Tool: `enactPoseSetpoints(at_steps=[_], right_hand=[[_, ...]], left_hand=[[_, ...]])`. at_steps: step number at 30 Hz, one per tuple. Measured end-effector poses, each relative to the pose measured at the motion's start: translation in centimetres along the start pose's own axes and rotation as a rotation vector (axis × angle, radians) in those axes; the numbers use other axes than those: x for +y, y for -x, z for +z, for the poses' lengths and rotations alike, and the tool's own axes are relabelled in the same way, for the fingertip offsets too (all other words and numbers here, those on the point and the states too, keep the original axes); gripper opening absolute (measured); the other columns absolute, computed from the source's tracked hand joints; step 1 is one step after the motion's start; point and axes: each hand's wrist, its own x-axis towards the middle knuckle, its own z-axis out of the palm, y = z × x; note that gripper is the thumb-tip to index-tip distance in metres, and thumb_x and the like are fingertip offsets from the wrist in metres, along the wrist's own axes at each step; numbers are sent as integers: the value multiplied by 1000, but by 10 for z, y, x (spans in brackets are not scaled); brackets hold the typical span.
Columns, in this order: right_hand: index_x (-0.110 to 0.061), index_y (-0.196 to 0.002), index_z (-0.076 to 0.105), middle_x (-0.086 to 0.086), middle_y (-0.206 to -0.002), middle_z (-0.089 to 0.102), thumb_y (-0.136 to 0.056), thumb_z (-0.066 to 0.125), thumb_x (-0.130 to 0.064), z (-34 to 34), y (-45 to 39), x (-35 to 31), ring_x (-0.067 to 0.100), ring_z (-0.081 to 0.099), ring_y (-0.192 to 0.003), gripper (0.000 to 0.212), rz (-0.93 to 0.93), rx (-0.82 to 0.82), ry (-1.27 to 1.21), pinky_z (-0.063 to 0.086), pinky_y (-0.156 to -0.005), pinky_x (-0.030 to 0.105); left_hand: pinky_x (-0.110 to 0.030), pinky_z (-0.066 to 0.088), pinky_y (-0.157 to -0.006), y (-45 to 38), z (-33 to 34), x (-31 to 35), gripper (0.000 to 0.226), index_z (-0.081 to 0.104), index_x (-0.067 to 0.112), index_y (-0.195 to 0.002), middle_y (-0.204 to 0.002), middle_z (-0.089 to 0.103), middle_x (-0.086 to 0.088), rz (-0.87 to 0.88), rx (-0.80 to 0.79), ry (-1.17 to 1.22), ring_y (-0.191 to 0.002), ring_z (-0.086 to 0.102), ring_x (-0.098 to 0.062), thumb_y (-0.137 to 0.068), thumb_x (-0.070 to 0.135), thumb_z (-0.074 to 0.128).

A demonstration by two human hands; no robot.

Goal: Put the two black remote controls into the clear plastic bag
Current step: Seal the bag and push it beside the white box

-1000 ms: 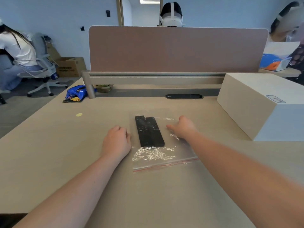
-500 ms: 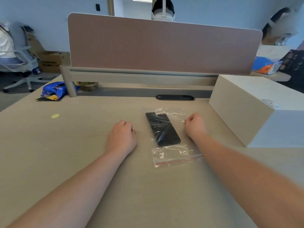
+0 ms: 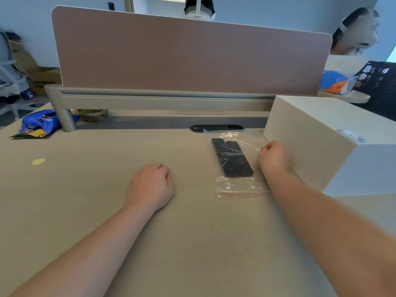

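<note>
two black remote controls (image 3: 231,157) side by side inside clear plastic bag (image 3: 240,185); right hand (image 3: 273,157) curled, pinching bag edge; left hand (image 3: 151,186) loose fist, empty, left of bag.

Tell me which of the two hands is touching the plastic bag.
The right hand, curled at the clear plastic bag's right edge; the left hand rests apart on the bare desk.

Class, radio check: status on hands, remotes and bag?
Left hand curled, empty. Right hand pinching bag. Both remotes inside. Box close right.
</note>
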Motion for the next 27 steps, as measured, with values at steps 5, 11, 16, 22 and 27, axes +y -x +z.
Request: enactPoseSetpoints(at_steps=[5,11,16,22,27], right_hand=[[-7,-109,60,18,-113,64,-97,46,-18,-4,-14,4,38,58,-104,22,-32,35,85,48,-84,39],[-9,-118,54,21,-116,60,-96,48,-17,-8,-13,3,40,53,-109,24,-195,84,266,48,-83,43],[-8,-116,57,16,-119,59,-93,49,-10,-9,-5,0,35,49,-110,25,-518,162,509,43,-88,41],[-9,-111,64,15,-115,68,-101,36,-22,-9,9,-1,33,59,-103,33,-516,-285,242,47,-90,37],[-11,-96,65,14,-109,69,-101,34,-28,-19,2,16,31,59,-100,36,-470,-397,240,40,-82,31]], left_hand=[[-37,50,-80,-1,1,0,31,67,12,-86,-96,70,-5,1,-1,-2,-96,60,-30,-89,26,39],[-35,49,-78,1,-2,3,30,67,14,-88,-97,70,-2,-11,-10,-32,-98,59,-28,-89,26,39],[-35,48,-79,2,-4,4,30,66,14,-87,-98,69,-3,-18,-23,-37,-98,59,-28,-89,26,39],[-36,48,-82,3,-7,6,31,68,13,-94,-103,70,-3,-16,-28,-51,-101,59,-29,-90,25,39],[-37,50,-79,3,-4,4,30,66,12,-88,-98,69,-4,-11,-32,-36,-97,59,-31,-89,25,39]])
